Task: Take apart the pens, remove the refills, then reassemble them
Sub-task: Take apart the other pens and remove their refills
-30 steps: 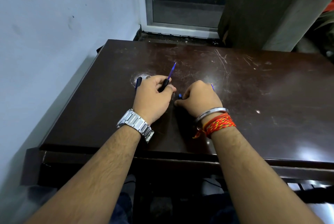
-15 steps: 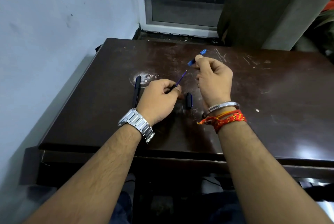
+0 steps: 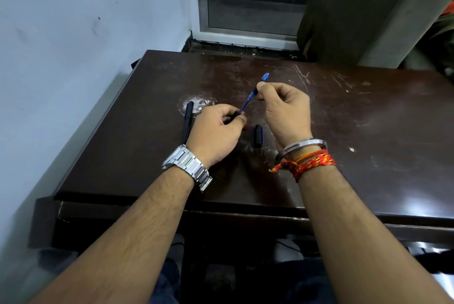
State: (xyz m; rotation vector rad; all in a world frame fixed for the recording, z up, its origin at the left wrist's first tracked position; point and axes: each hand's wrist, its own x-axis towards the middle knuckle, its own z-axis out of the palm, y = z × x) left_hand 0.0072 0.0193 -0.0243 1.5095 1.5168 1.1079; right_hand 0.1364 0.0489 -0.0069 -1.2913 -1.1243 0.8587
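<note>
Here the left hand (image 3: 216, 129) is curled shut around a dark pen barrel (image 3: 235, 115), only a stub of which shows past the thumb. A thin, glossy blue refill (image 3: 246, 103) runs up and away from it to the right hand (image 3: 285, 107), whose thumb and forefinger pinch a blue plastic tip piece (image 3: 260, 84) with a ribbed cone at its far end. Just left of the left hand a slim black pen (image 3: 187, 120) lies whole on the bench (image 3: 368, 132), its near end hidden behind the wrist. Between the two wrists lies a short black cap (image 3: 258, 135), touching neither. A steel-link watch (image 3: 189, 166) bands the left wrist; a metal bangle (image 3: 304, 145) and red-orange threads (image 3: 309, 162) the right. The bench is dark brown, shiny, scratched, with a pale scuffed patch beyond the left hand. A bluish wall stands left; a metal-framed door (image 3: 250, 9) beyond.
</note>
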